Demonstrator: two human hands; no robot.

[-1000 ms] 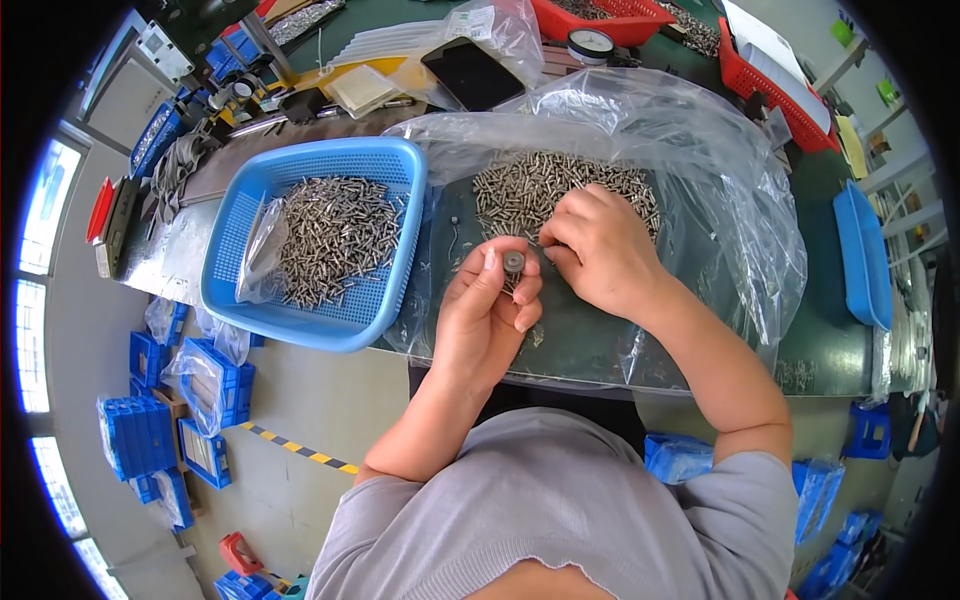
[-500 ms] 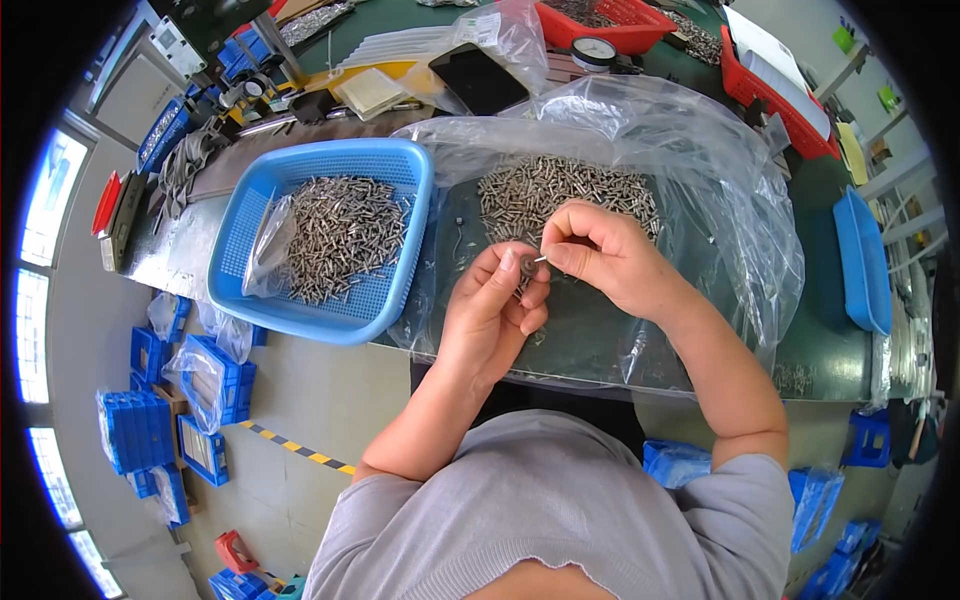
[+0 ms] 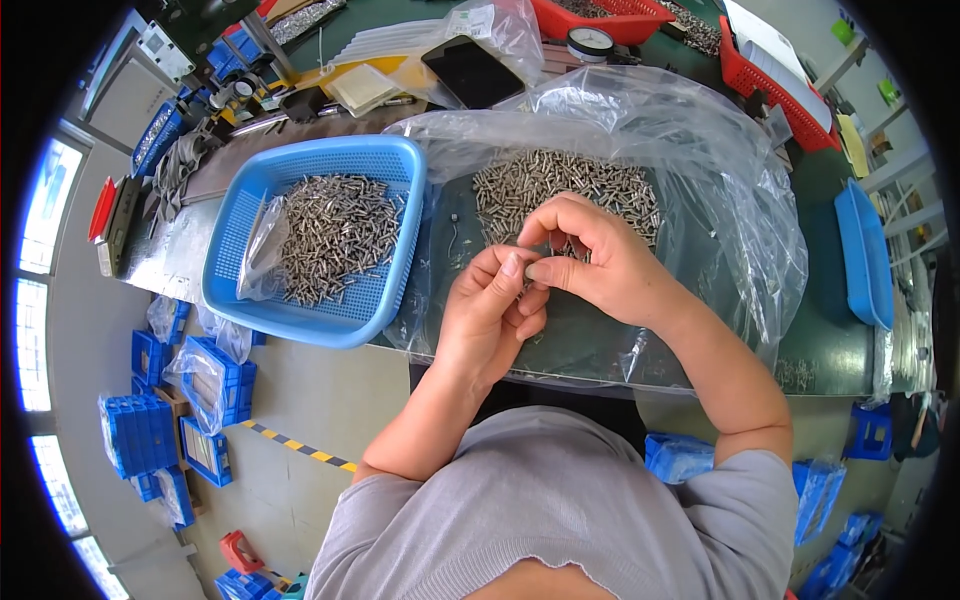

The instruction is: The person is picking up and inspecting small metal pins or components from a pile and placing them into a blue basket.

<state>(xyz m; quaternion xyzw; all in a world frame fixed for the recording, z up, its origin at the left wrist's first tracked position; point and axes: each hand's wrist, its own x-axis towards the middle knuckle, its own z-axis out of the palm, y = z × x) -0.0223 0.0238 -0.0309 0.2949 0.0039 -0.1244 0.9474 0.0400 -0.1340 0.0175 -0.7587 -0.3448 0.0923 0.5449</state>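
Note:
My left hand (image 3: 488, 315) is closed around a small round metal piece, now mostly covered by the fingers. My right hand (image 3: 605, 262) comes in from the right and pinches at the same spot, its thumb tip touching the left fingertips. The small metal pin in its pinch is hidden at this moment. Right behind both hands a heap of small metal pins (image 3: 560, 182) lies on a clear plastic sheet (image 3: 725, 210). On the left stands a blue perforated basket (image 3: 413, 235) with more metal pins (image 3: 340, 238) and a clear bag (image 3: 262, 255) in it.
Behind the heap lie a black phone (image 3: 473, 72) and a round dial gauge (image 3: 590, 42). Red baskets (image 3: 755, 78) stand at the far right, a blue tray (image 3: 864, 255) at the right edge. Blue crates (image 3: 138, 430) are stacked on the floor at left.
My right hand has shifted slightly left and closed in on the left hand. The pin and the round piece, visible earlier between the fingers, are now covered.

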